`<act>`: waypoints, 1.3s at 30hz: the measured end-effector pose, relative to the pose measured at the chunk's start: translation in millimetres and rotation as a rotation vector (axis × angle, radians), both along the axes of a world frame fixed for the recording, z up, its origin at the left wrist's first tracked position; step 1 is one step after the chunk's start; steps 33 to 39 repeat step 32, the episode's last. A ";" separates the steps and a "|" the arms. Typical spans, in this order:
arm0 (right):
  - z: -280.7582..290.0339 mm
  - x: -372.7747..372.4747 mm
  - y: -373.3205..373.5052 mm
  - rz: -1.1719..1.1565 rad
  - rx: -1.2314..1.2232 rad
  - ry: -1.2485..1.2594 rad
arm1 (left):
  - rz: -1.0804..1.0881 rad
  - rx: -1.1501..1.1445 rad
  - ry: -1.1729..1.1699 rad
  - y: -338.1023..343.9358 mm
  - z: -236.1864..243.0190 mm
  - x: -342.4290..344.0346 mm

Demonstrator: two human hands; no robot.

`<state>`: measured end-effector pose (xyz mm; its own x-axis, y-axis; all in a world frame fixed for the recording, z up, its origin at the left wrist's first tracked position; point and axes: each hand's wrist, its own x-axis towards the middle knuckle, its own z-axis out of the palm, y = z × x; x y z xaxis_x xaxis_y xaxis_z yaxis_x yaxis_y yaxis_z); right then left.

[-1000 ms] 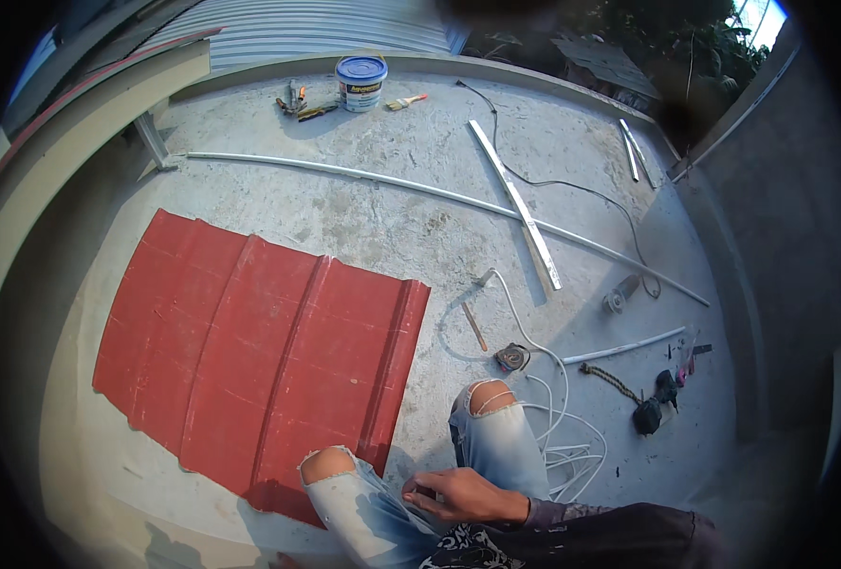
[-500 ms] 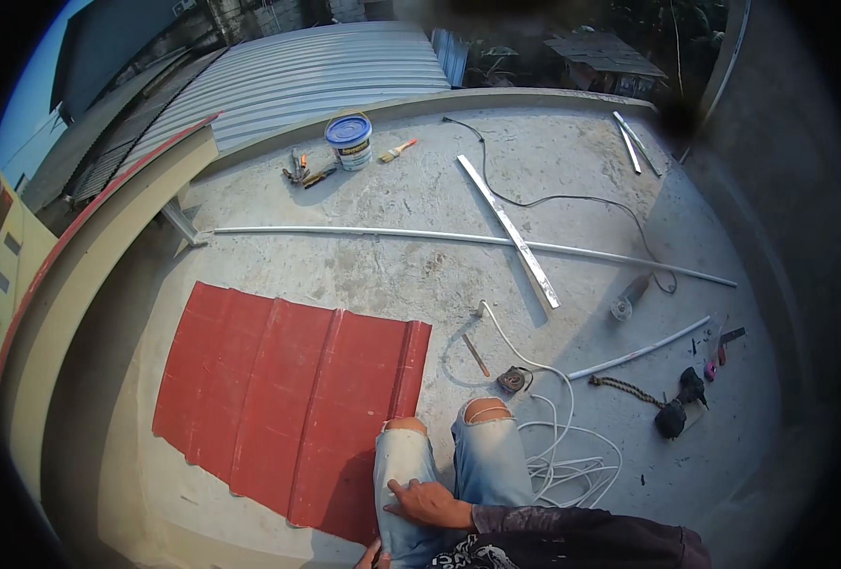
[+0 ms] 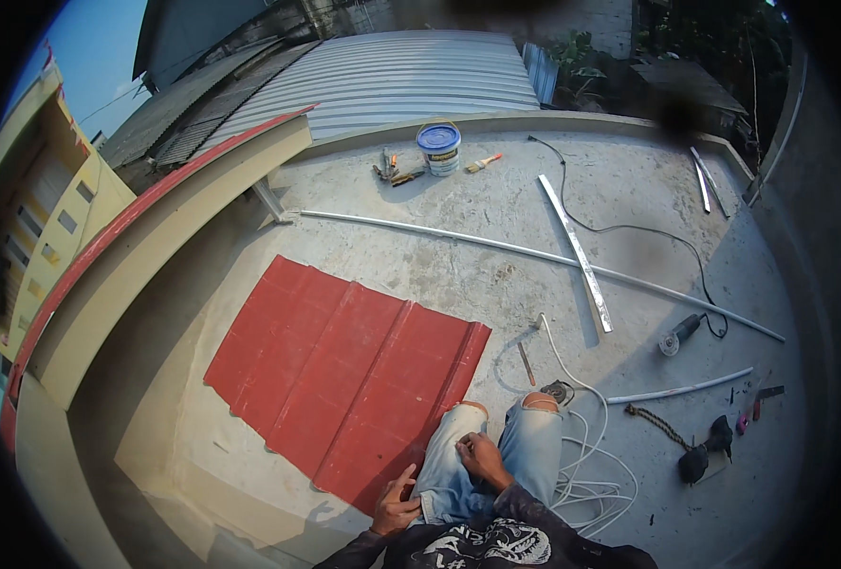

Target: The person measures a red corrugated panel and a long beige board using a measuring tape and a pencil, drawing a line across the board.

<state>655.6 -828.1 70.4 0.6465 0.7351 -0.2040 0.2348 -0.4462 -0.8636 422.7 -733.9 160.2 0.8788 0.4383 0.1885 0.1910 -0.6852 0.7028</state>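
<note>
My right hand (image 3: 484,459) rests over my left thigh with its fingers curled in, and nothing shows in them. Beside that thigh my left hand (image 3: 398,504) is held with its fingers loosely apart and empty. It is close to the lower right corner of a red ribbed metal roofing sheet (image 3: 335,375), which lies flat on the concrete to the left of my knees. A tape measure (image 3: 559,391) sits just past my right knee, partly hidden by it. Near it lies a thin brown stick (image 3: 526,364).
Right of my legs are a coiled white hose (image 3: 593,493), a cordless drill (image 3: 705,452) and an angle grinder (image 3: 681,334) with a black cord. Ahead, a metal bar (image 3: 574,254) crosses a long white pipe (image 3: 439,232). A blue-lidded bucket (image 3: 439,152), a paintbrush (image 3: 484,163) and pliers-like tools (image 3: 397,171) stand farther off.
My view has swung left, so the scene sits farther right. My left hand has come up beside my thigh into fuller view. The right hand's fingers, spread on the thigh before, are now curled.
</note>
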 end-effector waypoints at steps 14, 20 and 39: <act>8.6 3.7 28.2 0.058 -0.145 -0.102 | -0.039 0.324 0.315 2.3 -22.4 38.9; 17.2 9.6 23.4 0.013 -0.329 0.079 | 0.153 0.271 0.153 -7.8 -21.3 34.9; 49.9 8.3 26.4 0.294 -0.496 0.304 | -0.088 0.493 -0.077 10.4 -41.7 23.8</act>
